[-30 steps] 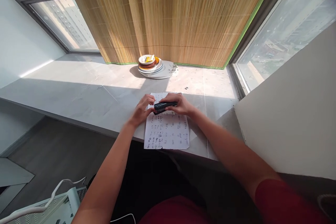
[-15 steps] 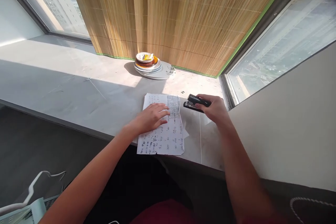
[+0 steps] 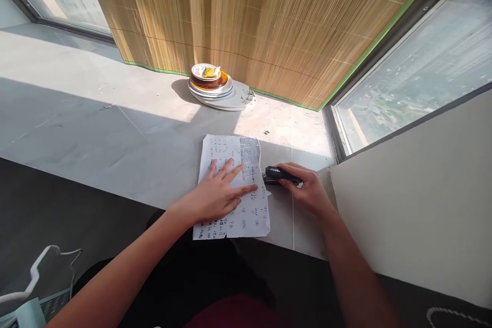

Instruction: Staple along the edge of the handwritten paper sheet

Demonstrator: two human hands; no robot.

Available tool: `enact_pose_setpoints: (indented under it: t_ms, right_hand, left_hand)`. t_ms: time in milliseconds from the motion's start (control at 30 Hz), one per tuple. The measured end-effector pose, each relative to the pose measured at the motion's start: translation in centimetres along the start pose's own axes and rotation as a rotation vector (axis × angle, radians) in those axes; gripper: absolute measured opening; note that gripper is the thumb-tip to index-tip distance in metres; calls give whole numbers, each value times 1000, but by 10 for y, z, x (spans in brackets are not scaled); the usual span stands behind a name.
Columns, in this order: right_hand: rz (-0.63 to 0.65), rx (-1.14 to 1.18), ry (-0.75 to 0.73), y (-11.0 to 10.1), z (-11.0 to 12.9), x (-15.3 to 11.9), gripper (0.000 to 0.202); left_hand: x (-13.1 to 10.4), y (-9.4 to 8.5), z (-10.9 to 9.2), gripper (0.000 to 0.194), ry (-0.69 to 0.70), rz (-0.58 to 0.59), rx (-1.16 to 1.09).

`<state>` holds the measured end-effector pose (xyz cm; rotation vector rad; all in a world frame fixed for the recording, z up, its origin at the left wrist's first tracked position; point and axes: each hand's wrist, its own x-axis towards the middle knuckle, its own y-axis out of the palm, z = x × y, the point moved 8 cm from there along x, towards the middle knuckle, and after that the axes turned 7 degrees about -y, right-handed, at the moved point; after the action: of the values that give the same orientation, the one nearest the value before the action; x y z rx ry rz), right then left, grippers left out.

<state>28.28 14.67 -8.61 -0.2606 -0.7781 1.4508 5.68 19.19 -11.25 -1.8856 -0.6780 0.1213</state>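
Several handwritten sheets of paper (image 3: pixel 251 218) lie on the pale stone sill, their lower edge at its front. My left hand (image 3: pixel 219 192) rests flat across them with its fingers spread. A black stapler (image 3: pixel 282 174) is gripped in my right hand (image 3: pixel 309 187), thumb below and fingers over the top. Its front end meets the right edge of the paper, near my left index fingertip. Whether the paper sits between the stapler's jaws is too small to tell.
At the back of the sill (image 3: pixel 154 159) stands a stack of plates (image 3: pixel 210 87) with a yellow packet on top. Behind hangs a bamboo blind (image 3: pixel 246 15). A white wall (image 3: pixel 415 205) closes off the right. A white hanger (image 3: pixel 33 271) shows at lower left.
My right hand has brought the stapler down and left to the paper's right edge. My left hand has slid lower on the sheets, its fingers spreading wider.
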Motion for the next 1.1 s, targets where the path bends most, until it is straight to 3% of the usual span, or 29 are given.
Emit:
enact_pose_setpoints:
  t_ms: [367,533,733,933,1100]
  right_hand:
    - [2,-56,-27,4,10,3,26]
    - [7,-80,-57,9,12,2,30]
    - [-33,-131,-160,16,20,0,45]
    - [46,-255,-287,34,35,0,62]
    - [64,-380,-276,40,37,-1,67]
  left_hand:
    - [-5,-1,3,81,-79,-4,31]
    - [-4,10,-5,81,-110,47,74]
    - [5,18,-21,76,-132,233,163]
    - [15,20,-23,79,-139,204,133]
    - [14,21,-23,78,-144,215,125]
